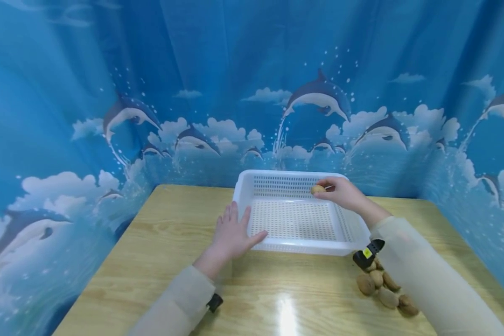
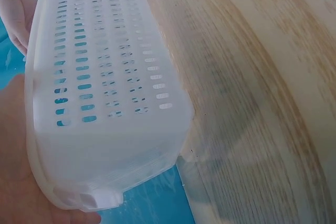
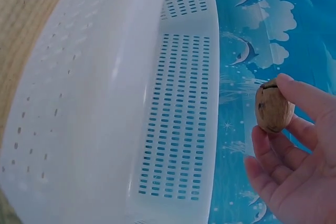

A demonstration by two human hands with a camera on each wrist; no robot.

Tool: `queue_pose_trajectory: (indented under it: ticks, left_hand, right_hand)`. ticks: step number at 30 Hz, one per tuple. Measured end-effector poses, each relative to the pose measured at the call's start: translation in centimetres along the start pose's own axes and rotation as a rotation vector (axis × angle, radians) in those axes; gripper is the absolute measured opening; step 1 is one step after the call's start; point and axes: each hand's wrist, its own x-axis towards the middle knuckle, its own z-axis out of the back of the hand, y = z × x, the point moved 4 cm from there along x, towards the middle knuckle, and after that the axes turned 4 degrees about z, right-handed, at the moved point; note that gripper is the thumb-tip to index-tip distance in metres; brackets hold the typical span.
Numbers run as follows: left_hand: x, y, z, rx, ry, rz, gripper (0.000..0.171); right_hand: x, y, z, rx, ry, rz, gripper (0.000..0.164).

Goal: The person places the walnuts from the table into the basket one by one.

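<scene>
A white perforated plastic basket point(image 1: 291, 243) stands on the wooden table. My right hand point(image 1: 338, 192) pinches a walnut point(image 3: 274, 107) between thumb and fingertips. In the head view that walnut appears over the basket's back right part. The left hand point(image 1: 234, 234) lies with spread, fairly straight fingers at the basket's left front corner, touching its rim. Part of the same hand shows along the rim in the left wrist view. Several more walnuts point(image 1: 377, 278) lie in a pile on the table, right of the basket's front corner and partly hidden by my right forearm.
The light wooden table point(image 1: 159, 261) runs up to a blue dolphin-print curtain point(image 1: 235, 93) behind it and at both sides. Black straps with small devices are on both wrists, the right one point(image 1: 368, 253) just above the walnut pile.
</scene>
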Motion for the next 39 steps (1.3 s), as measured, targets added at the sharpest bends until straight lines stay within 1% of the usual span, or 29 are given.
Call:
queue_pose_trajectory:
  ticks: [3, 7, 10, 13, 16, 21, 26, 28, 32, 36, 39]
  left_hand:
    - [0.0, 0.0, -0.1, 0.013, -0.002, -0.004, 0.092]
    - [0.0, 0.0, -0.2, 0.015, -0.003, -0.002, 0.092]
    - [0.1, 0.1, -0.1, 0.008, -0.008, 0.007, 0.091]
    - [0.3, 0.2, 0.1, 0.007, -0.014, 0.019, 0.091]
    - [0.4, 0.2, 0.2, 0.006, -0.010, 0.017, 0.091]
    - [0.4, 0.1, -0.1, 0.010, 0.007, 0.012, 0.091]
    - [0.4, 0.1, -0.4, 0.003, 0.030, 0.027, 0.092]
    - [0.4, 0.1, -0.6, -0.004, 0.035, 0.034, 0.091]
    - [0.4, 0.2, -0.7, 0.004, 0.031, 0.029, 0.091]
    - [0.4, 0.2, -0.4, 0.012, 0.023, 0.027, 0.091]
    - [0.3, -0.1, -0.3, 0.004, 0.019, 0.019, 0.091]
  right_hand:
    - [0.7, 0.2, -0.3, 0.012, 0.025, 0.013, 0.049]
    - [1.5, 0.4, -0.9, -0.006, 0.044, 0.029, 0.048]
    - [2.6, 0.4, -1.2, -0.015, 0.037, 0.023, 0.046]
    - [3.9, 0.5, -1.5, 0.007, 0.035, 0.000, 0.045]
    - [4.6, 0.6, -1.8, 0.031, 0.053, -0.017, 0.044]
    - [5.2, 1.2, -2.2, 0.048, 0.076, -0.009, 0.043]
    - [5.7, 1.5, -2.8, 0.039, 0.091, -0.005, 0.044]
    - [6.0, 1.4, -2.9, 0.030, 0.091, -0.019, 0.043]
    - [6.3, 1.3, -3.1, 0.010, 0.101, -0.021, 0.044]
    - [6.8, 1.5, -3.2, -0.003, 0.118, -0.003, 0.046]
    - [7.3, 1.5, -3.5, -0.012, 0.127, 0.012, 0.043]
